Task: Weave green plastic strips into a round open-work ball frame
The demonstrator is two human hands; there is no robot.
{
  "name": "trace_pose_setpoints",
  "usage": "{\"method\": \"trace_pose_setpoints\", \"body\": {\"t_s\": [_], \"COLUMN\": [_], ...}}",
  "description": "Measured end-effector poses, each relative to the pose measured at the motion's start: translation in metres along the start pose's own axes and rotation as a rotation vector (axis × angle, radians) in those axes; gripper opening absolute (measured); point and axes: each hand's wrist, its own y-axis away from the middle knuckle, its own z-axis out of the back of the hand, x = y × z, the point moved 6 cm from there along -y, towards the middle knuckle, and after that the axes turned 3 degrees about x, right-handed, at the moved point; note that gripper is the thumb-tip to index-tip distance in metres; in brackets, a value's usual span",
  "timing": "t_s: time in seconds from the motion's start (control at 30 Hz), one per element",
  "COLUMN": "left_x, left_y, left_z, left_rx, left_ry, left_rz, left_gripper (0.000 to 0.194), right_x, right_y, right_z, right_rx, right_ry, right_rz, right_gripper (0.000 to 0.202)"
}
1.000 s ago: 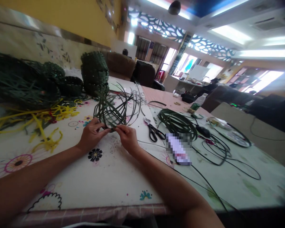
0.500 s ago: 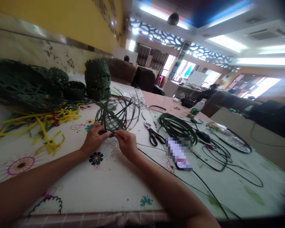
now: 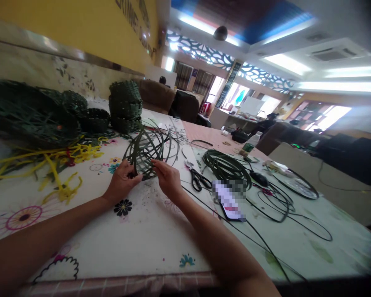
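Observation:
An open, loosely woven basket frame [image 3: 153, 144] of dark green strips rests on the flowered tablecloth, loose strip ends arching up at its far side. My left hand [image 3: 123, 181] grips its near left edge between thumb and fingers. At the near right edge, my right hand [image 3: 167, 177] pinches a green strip, slightly higher than the left. The fingertips partly hide the strips they hold. Black-handled scissors [image 3: 198, 179] lie just right of my right hand, beside a coil of green strip [image 3: 227, 169].
Finished green baskets [image 3: 125, 103] stand at the back left, with yellow strips [image 3: 62, 165] in front of them. To the right lie a phone [image 3: 230, 202], a computer mouse [image 3: 259, 178] and a plastic bottle [image 3: 252, 142]. A long thin strip or cable crosses the right side of the table.
My right hand has moved up and slightly away from my left thumb, still pinching a strip. My left hand stays on the basket's near edge. The view has shifted a little.

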Motion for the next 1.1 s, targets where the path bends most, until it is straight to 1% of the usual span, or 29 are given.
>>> {"method": "trace_pose_setpoints", "body": {"t_s": [0.1, 0.2, 0.3, 0.37, 0.5, 0.57, 0.63, 0.73, 0.8, 0.93, 1.03, 1.1], "left_x": [0.000, 0.001, 0.003, 0.003, 0.001, 0.001, 0.004, 0.011, 0.014, 0.015, 0.012, 0.009], "left_y": [0.000, 0.001, 0.001, -0.001, -0.006, -0.007, -0.006, -0.003, -0.001, 0.000, 0.001, 0.002], "left_z": [0.000, 0.000, 0.001, 0.000, -0.004, -0.006, -0.007, -0.009, -0.011, -0.014, -0.013, -0.011], "left_rx": [-0.002, -0.004, -0.007, 0.015, 0.147, 0.192, 0.197, 0.173, 0.181, 0.241, 0.254, 0.237], "left_ry": [-0.009, -0.014, -0.012, -0.013, -0.022, -0.016, 0.008, 0.036, 0.031, -0.004, 0.019, 0.042], "left_rz": [-0.005, 0.001, 0.029, 0.040, 0.009, -0.011, -0.012, 0.014, 0.020, 0.032, 0.030, 0.033], "left_gripper": [0.028, 0.027, 0.026, 0.023, 0.025, 0.026, 0.022, 0.017, 0.018, 0.019, 0.020, 0.022], "right_x": [-0.001, 0.002, 0.009, 0.012, 0.011, 0.012, 0.014, 0.015, 0.014, 0.014, 0.018, 0.023], "right_y": [-0.001, 0.001, 0.003, 0.004, 0.002, 0.001, 0.000, 0.000, 0.000, 0.001, 0.001, 0.003], "right_z": [0.000, -0.001, -0.004, -0.007, -0.007, -0.008, -0.008, -0.007, -0.007, -0.008, -0.003, 0.002], "right_rx": [0.068, 0.104, 0.131, 0.139, 0.144, 0.160, 0.166, 0.151, 0.153, 0.186, 0.183, 0.176], "right_ry": [0.258, 0.391, 0.411, 0.413, 0.416, 0.413, 0.408, 0.401, 0.405, 0.426, 0.453, 0.471], "right_rz": [0.019, 0.061, 0.177, 0.234, 0.233, 0.242, 0.266, 0.289, 0.284, 0.239, 0.127, 0.035], "right_gripper": [0.018, 0.019, 0.019, 0.020, 0.021, 0.021, 0.021, 0.022, 0.023, 0.023, 0.023, 0.022]}}
